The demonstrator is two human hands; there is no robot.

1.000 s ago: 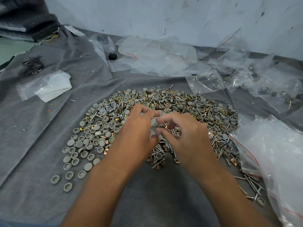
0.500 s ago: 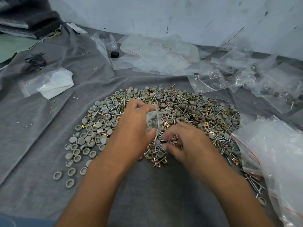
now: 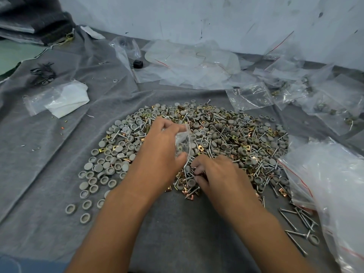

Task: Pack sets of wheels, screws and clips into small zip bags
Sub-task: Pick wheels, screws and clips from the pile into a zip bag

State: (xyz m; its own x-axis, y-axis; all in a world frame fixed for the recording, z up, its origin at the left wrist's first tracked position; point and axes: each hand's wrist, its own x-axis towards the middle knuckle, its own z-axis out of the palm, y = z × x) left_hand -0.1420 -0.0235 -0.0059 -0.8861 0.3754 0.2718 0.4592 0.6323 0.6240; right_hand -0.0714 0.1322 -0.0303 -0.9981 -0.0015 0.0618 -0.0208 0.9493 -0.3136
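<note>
Head view. The left hand [image 3: 159, 154] pinches a small clear zip bag [image 3: 183, 142] between thumb and fingers, holding it just above the pile of parts [image 3: 226, 142] that occupies the centre of the grey cloth [image 3: 49, 154]. The right hand [image 3: 216, 176] rests on the near edge of the pile at about 6 o'clock from the bag, its fingers curled down among the parts; whether they pinch a piece cannot be told.

The pile mixes grey round wheels [image 3: 110, 170], silver screws [image 3: 254, 154] and brass-coloured clips [image 3: 260, 148]. Wheels lie loosest on the pile's 8 o'clock side, trailing toward the near left. A few stray screws [image 3: 297, 219] lie apart at 4 o'clock.

A large heap of clear bags [image 3: 334, 184] sits at 3 o'clock of the pile, touching its edge. Filled bags [image 3: 331, 101] lie at 2 o'clock, and flat empty bags [image 3: 193, 64] at 12 o'clock beside a small black object [image 3: 138, 64]. At 10 o'clock lies a bag holding white paper [image 3: 65, 99]. Farther off at 10 o'clock lies a bundle of black ties [image 3: 43, 73].
</note>
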